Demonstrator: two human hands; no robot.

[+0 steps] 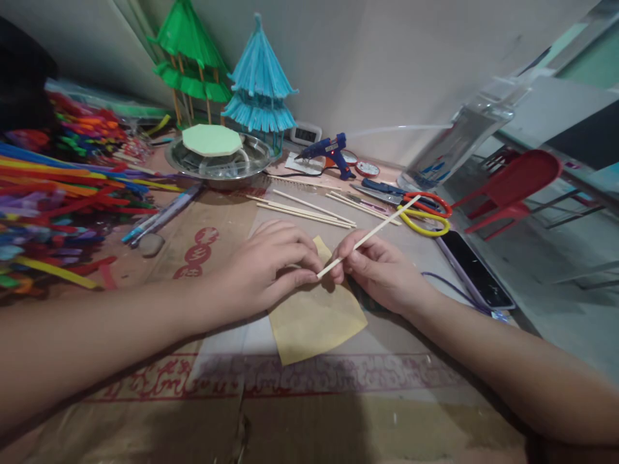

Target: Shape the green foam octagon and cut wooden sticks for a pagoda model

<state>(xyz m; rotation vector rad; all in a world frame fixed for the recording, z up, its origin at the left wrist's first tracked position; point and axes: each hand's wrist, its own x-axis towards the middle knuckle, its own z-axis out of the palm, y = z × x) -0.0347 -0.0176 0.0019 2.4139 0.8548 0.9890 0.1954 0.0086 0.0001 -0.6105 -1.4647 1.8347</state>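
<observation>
My right hand [374, 267] is closed on a thin pale wooden stick [387, 222] that slants up to the right. The fingers of my left hand [278, 261] are pinched together at the stick's lower end. Under both hands lies a yellow sheet [314, 325] on the cardboard-covered table. Several more pale sticks [309, 212] lie just beyond my hands.
Scissors [423, 219] and a phone [476, 267] lie at the right. Behind are a blue glue gun [333, 151], a metal bowl [220, 177], green [191, 38] and blue [261, 77] tiered models, and a clear bottle [449, 138]. Colourful pipe cleaners [58, 187] spread at the left.
</observation>
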